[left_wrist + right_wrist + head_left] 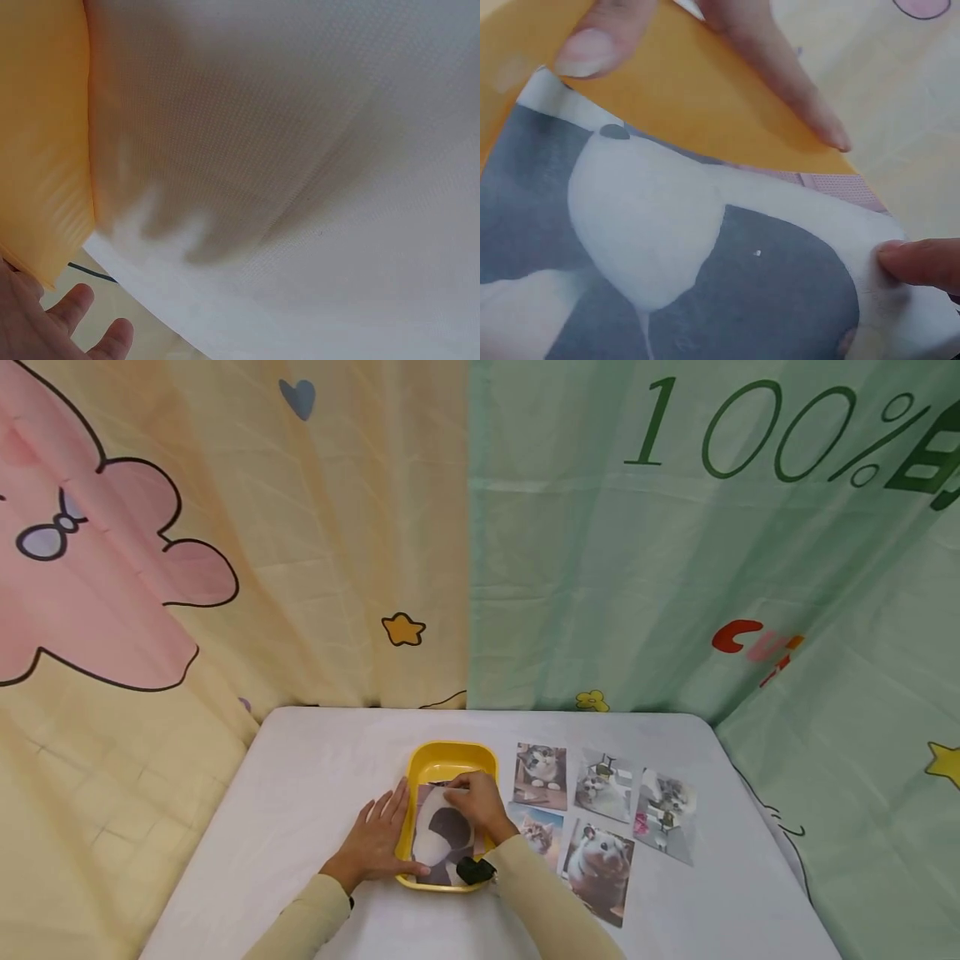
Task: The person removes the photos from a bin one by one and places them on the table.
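A yellow tray [450,758] stands on the white table [300,777]. In it lies a photo [442,839] with dark grey and white shapes. My right hand [480,802] curls over the photo's far end. In the right wrist view its thumb [922,262] presses the photo [667,247] at the edge, while its fingers [780,67] spread over the tray's yellow floor [690,97]. My left hand [378,839] lies flat on the table against the tray's left side, fingers straight. The left wrist view shows only fingertips [75,304], the tray's wall [41,135] and tablecloth.
Several animal photos lie right of the tray: a cat [540,775], another cat [603,785], a third [663,814], a hamster [600,868] and a kitten [542,835]. Printed curtains hang close behind and beside the table. A black device [474,870] sits on my right wrist.
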